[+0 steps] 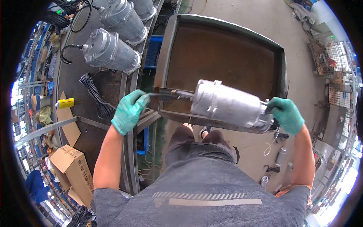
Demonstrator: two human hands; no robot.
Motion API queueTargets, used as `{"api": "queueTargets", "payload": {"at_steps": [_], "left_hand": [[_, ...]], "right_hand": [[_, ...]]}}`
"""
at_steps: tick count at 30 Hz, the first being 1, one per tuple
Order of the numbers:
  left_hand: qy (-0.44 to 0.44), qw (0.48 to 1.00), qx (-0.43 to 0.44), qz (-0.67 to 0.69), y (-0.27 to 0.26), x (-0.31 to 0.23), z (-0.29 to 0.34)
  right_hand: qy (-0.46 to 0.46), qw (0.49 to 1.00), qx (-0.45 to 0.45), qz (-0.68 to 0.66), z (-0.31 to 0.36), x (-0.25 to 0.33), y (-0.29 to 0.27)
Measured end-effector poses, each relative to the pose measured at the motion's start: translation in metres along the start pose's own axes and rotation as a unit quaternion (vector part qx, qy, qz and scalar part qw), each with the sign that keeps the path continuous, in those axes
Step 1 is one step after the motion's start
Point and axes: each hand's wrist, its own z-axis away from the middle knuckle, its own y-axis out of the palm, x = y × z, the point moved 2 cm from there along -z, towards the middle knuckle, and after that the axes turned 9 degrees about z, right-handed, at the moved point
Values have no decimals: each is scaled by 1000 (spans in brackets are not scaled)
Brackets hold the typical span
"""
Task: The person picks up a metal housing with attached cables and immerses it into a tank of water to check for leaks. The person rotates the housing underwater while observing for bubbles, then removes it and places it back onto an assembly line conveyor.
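Clamped around the fitting at its right end by my gloved right hand (286, 116), a silver metal cylinder (227, 104) is held crosswise in front of the wearer's body, while my gloved left hand (128, 112) pinches the black cable (154, 94) leading from its other end. Below the cylinder lies the near edge of a deep metal tray (223, 53) with a rust-brown bottom (from where I sit, I cannot tell whether the two touch). To the left, near the bench, stands an open cardboard box (72, 168); beyond it are a yellow can (65, 103) on its side and, on the dark bench (69, 81), a bundle of black cord (95, 94). Farther off, similar grey canisters (110, 51) lie in a row, and wire cages (324, 56) stand across the floor at far right.
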Motion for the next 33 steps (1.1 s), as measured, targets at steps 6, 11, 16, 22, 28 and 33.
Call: {"api": "queueTargets", "payload": {"at_steps": [6, 11, 16, 22, 28, 33], "left_hand": [[22, 978, 166, -124, 68, -14, -63], [113, 953, 26, -278, 66, 33, -135], [182, 939, -84, -279, 91, 80, -167], [226, 910, -159, -310, 105, 104, -171], [116, 895, -202, -380, 110, 102, -178], [115, 893, -172, -400, 117, 98, -179]], "right_hand": [[63, 997, -42, 16, -23, -8, -38], [38, 994, -42, 89, -101, -22, -18], [7, 997, -34, 68, -157, -59, 15], [-18, 994, -69, 85, -197, -83, 47], [8, 991, -92, 97, -216, -110, 76], [-52, 963, -70, 256, -218, -128, 81]]}}
